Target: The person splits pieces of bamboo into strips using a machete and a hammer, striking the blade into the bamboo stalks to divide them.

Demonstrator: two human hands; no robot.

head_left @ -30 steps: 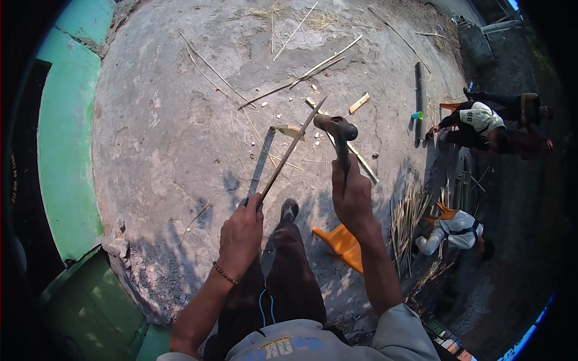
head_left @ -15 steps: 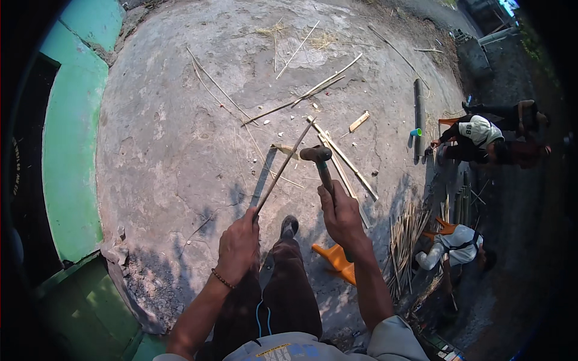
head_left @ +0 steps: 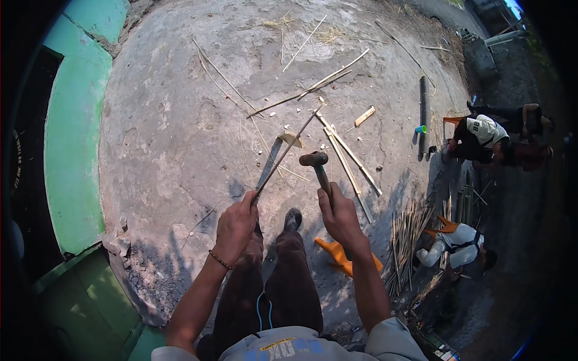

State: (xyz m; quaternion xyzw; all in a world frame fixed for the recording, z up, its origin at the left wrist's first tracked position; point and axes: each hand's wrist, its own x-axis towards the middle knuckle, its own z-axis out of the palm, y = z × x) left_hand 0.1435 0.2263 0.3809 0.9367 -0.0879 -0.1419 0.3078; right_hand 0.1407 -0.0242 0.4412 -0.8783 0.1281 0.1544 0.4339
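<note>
My left hand (head_left: 235, 225) is closed round the lower end of a long thin brown rod (head_left: 282, 159), which slants up and away to the right. A hammer (head_left: 313, 159) with a dark head and a slim handle is gripped in my right hand (head_left: 342, 219). The hammer head is held up, just right of the rod and apart from it in the picture. Behind the rod shows a tan rounded piece (head_left: 291, 139); whether it touches the rod I cannot tell.
Pale wooden strips (head_left: 349, 161) and long sticks (head_left: 310, 93) lie on the concrete ahead. An orange plastic seat (head_left: 337, 256) stands by my right leg. At right are a bundle of sticks (head_left: 406, 246), a dark pole (head_left: 424, 114) and people (head_left: 487, 129). A green wall (head_left: 75, 144) rises left.
Both hands have moved up slightly in the picture. The hammer head has dropped a little relative to the rod, and the tan piece now looks rounder.
</note>
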